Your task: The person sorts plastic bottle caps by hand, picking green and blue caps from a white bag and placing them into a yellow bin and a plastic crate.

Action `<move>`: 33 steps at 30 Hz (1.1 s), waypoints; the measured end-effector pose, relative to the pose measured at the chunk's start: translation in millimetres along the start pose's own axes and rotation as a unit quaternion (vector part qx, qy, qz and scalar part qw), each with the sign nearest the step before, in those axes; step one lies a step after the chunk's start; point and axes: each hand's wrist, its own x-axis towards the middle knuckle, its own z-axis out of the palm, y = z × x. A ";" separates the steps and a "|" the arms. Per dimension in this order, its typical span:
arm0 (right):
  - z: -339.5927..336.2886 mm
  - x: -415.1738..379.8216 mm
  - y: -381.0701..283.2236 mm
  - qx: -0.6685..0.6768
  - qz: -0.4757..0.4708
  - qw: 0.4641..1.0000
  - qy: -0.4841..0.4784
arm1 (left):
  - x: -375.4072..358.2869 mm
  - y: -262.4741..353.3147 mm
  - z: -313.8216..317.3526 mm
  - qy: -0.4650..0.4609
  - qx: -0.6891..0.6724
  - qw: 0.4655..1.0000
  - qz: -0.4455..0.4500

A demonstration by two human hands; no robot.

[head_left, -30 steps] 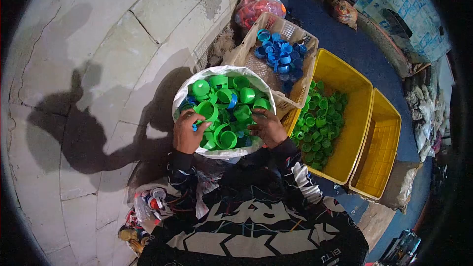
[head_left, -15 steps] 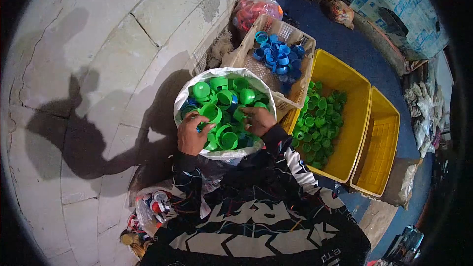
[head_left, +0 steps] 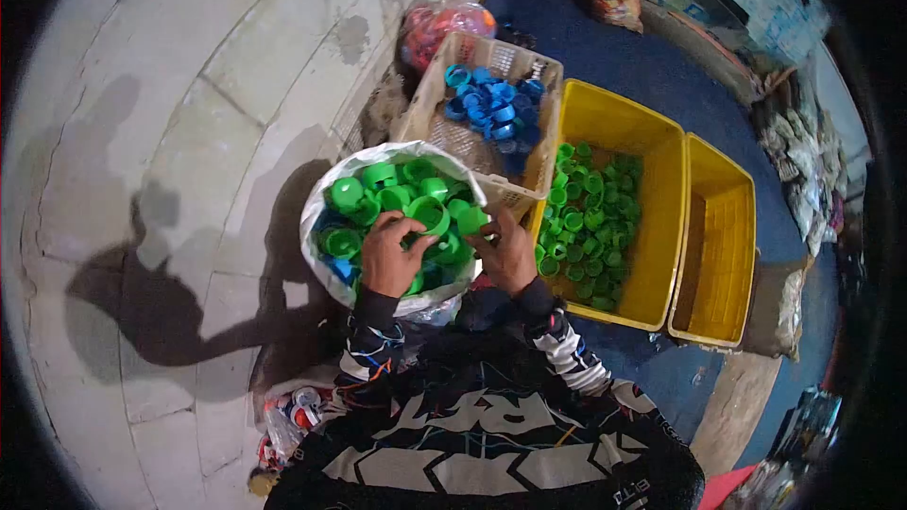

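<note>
A white sack [head_left: 309,217] full of green and blue plastic caps stands open in front of me. My left hand [head_left: 392,255] is over the sack, thumb and fingers pinching a round green cap [head_left: 428,216] with its hollow side showing. At the sack's right rim, my right hand [head_left: 507,251] grips another green cap [head_left: 471,220] between thumb and fingers. The two held caps are close together. Below them lie more green caps [head_left: 346,193], with some blue ones [head_left: 340,269] showing among them at the left.
Behind the sack, a pale plastic crate [head_left: 553,132] holds blue caps [head_left: 496,104]. Right of it, a yellow bin [head_left: 661,217] contains green caps [head_left: 590,227], beside a second yellow bin [head_left: 723,255]. A pale wall [head_left: 170,179] rises at left. A red-filled bag [head_left: 444,28] sits behind the crate.
Both hands have moved up from among the caps, each now with a green cap held in its fingers. The right hand has shifted to the sack's right rim. The whole view has shifted slightly.
</note>
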 end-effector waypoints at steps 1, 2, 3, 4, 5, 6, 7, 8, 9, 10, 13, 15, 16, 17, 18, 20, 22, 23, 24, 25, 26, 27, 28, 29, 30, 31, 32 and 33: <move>-13.9 -5.2 2.9 -0.043 -0.011 0.999 0.020 | 4.1 13.0 13.6 -0.016 -0.023 1.000 -0.006; -27.9 -13.4 6.6 -0.086 -0.019 0.995 0.042 | 6.9 22.9 29.6 -0.027 -0.006 1.000 0.004; -42.1 -21.6 11.3 -0.129 -0.025 0.989 0.065 | 9.9 33.7 47.9 -0.046 -0.014 0.999 0.003; -55.7 -30.5 16.7 -0.144 -0.032 0.984 0.095 | 13.3 46.1 65.3 -0.054 -0.003 0.998 0.045; -67.0 -37.6 26.0 -0.164 -0.034 0.977 0.129 | 15.4 57.9 83.4 -0.061 0.008 0.994 0.086; -76.7 -43.1 39.3 -0.183 -0.036 0.969 0.163 | 14.5 60.2 111.2 -0.050 0.014 0.992 0.119; -87.2 -48.8 52.8 -0.204 -0.036 0.959 0.195 | 15.2 75.4 128.8 -0.065 0.010 0.989 0.131; -94.7 -53.2 68.1 -0.223 -0.032 0.947 0.228 | 16.8 82.4 150.2 -0.137 -0.028 0.988 0.071; -110.6 -59.0 76.5 -0.231 -0.019 0.941 0.246 | 17.6 94.5 171.1 -0.209 -0.062 0.976 0.006; -125.9 -64.1 85.4 -0.240 -0.009 0.935 0.260 | 14.3 93.8 201.5 -0.182 -0.072 0.978 0.065; -170.7 -64.9 118.5 -0.246 -0.009 0.922 0.298 | 29.1 137.0 243.2 -0.218 -0.043 0.965 0.137; -197.2 -55.2 134.4 -0.277 0.092 0.919 0.264 | 50.3 142.7 283.5 -0.223 -0.035 0.958 0.177; -210.3 -52.6 146.6 -0.270 0.059 0.914 0.295 | 52.8 153.7 297.3 -0.230 -0.031 0.953 0.194; -218.2 -47.2 165.0 -0.262 0.023 0.909 0.324 | 48.8 163.1 309.1 -0.242 -0.014 0.953 0.183; -224.7 -39.5 178.7 -0.248 -0.022 0.903 0.350 | 50.0 173.0 315.1 -0.247 0.009 0.954 0.170; -235.6 -39.1 197.5 -0.250 0.015 0.918 0.307 | 53.6 174.8 324.6 -0.258 0.029 0.955 0.146; -229.2 -41.6 219.7 -0.248 0.016 0.923 0.293 | 40.7 153.4 334.9 -0.254 0.000 0.957 0.142; -224.5 -42.2 225.1 -0.232 0.036 0.933 0.274 | 34.0 148.5 329.4 -0.253 -0.022 0.959 0.123; -215.7 -42.3 223.3 -0.217 0.035 0.940 0.260 | 30.6 152.2 307.8 -0.245 -0.011 0.961 0.125; -209.5 -43.0 216.2 -0.202 0.036 0.947 0.246 | 27.9 156.5 283.8 -0.240 -0.001 0.963 0.126; -199.8 -44.3 211.4 -0.190 0.037 0.952 0.236 | 21.2 144.1 271.1 -0.204 -0.004 0.971 0.124; -189.0 -43.8 210.8 -0.183 0.028 0.962 0.201 | 14.8 132.7 259.8 -0.169 -0.008 0.978 0.123; -177.4 -43.0 209.9 -0.176 0.020 0.970 0.168 | 9.7 125.2 244.6 -0.134 -0.012 0.983 0.125; -162.8 -41.2 209.5 -0.170 0.009 0.976 0.137 | 3.5 112.9 226.8 -0.119 0.000 0.986 0.114; -151.2 -40.0 182.0 -0.123 0.007 0.983 0.136 | -0.1 109.3 199.7 -0.105 0.012 0.989 0.102; -140.8 -37.0 169.4 -0.113 -0.014 0.987 0.112 | -3.9 105.6 172.4 -0.092 0.024 0.991 0.091; -130.6 -35.1 159.7 -0.103 -0.032 0.990 0.089 | -7.3 99.9 146.4 -0.075 0.047 0.992 0.090; -119.8 -33.1 147.4 -0.095 -0.051 0.992 0.068 | -9.6 92.4 120.9 -0.057 0.067 0.992 0.092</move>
